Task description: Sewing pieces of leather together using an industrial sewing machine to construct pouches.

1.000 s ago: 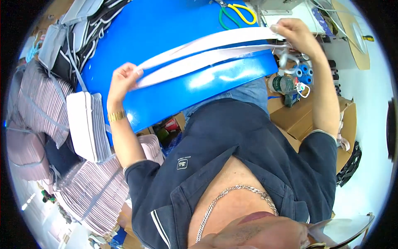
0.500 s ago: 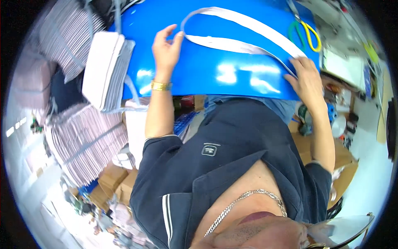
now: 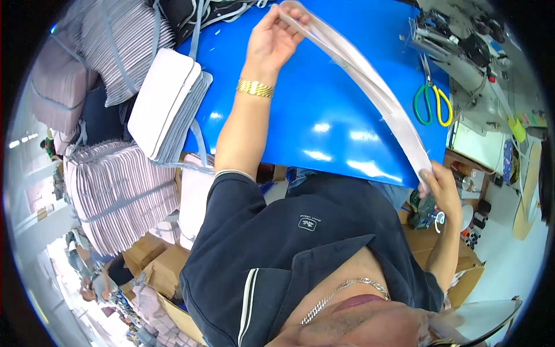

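Head view, table: glossy blue table [image 3: 324, 133], lamp glare along its near edge, edges bowed by the lens.
Strip: long white fabric strip [image 3: 370, 87], stretched slantwise above the table between both hands.
Left hand: left hand [image 3: 272, 40], raised, pinching the strip's far end; gold watch at the wrist.
Right hand: right hand [image 3: 442, 188], closed on the strip's near end, just past the table edge.
On the table: green and yellow scissors [image 3: 430, 98] near the right side; stack of white fabric pieces [image 3: 167, 101] at the left corner.
Room: bundles of striped cloth [image 3: 118, 191] left; cardboard boxes [image 3: 153, 263] below; sewing machine [image 3: 457, 40] at far right.
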Demonstrator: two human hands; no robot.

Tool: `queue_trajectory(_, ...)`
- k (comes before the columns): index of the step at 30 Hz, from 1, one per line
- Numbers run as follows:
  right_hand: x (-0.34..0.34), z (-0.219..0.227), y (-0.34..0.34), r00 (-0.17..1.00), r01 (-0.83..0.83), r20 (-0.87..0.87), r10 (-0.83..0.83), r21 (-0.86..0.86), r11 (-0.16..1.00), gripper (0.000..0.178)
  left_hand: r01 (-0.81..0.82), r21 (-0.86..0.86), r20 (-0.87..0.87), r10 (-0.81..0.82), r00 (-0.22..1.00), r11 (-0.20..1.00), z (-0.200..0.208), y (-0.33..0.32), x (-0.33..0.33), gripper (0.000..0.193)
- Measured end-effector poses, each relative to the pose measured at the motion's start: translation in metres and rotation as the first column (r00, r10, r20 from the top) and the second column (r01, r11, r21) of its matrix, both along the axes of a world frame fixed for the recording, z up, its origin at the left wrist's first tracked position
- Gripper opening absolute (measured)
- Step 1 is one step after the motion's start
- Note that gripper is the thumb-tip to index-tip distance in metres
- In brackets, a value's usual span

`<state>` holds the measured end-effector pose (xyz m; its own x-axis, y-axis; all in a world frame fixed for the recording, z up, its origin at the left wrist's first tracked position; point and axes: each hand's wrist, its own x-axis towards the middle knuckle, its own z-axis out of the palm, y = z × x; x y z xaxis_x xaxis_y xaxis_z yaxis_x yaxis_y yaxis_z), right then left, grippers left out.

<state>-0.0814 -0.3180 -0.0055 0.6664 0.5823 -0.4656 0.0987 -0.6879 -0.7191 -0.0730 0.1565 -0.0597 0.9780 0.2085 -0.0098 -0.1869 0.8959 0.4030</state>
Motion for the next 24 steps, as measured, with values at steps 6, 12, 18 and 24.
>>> queue_trajectory(6, 0.022, -0.010, 0.025, 0.891, 0.029, 0.453, -0.031, 0.010, 1.000, 0.019, 0.031, 0.753, -0.052, 0.013, 0.999, 0.657, 0.033, -0.012, 0.058, 0.033)
queue_trajectory(12, 0.019, -0.023, 0.083, 0.950, -0.061, 0.302, 0.084, -0.083, 0.995, 0.018, 0.148, 0.800, 0.342, 0.644, 0.684, -0.581, 0.028, 0.044, -0.069, 0.027)
queue_trajectory(18, 0.022, -0.025, 0.072, 0.875, -0.262, 0.425, 0.232, 0.012, 0.965, 0.028, 0.698, 0.448, 0.362, 0.828, 0.429, -0.558, 0.004, 0.118, -0.206, 0.034)
queue_trajectory(24, 0.036, -0.014, 0.072, 0.927, -0.237, 0.275, 0.255, -0.097, 0.967, 0.018, 0.533, 0.564, 0.515, 0.773, 0.371, -0.631, 0.010, 0.117, -0.239, 0.022)
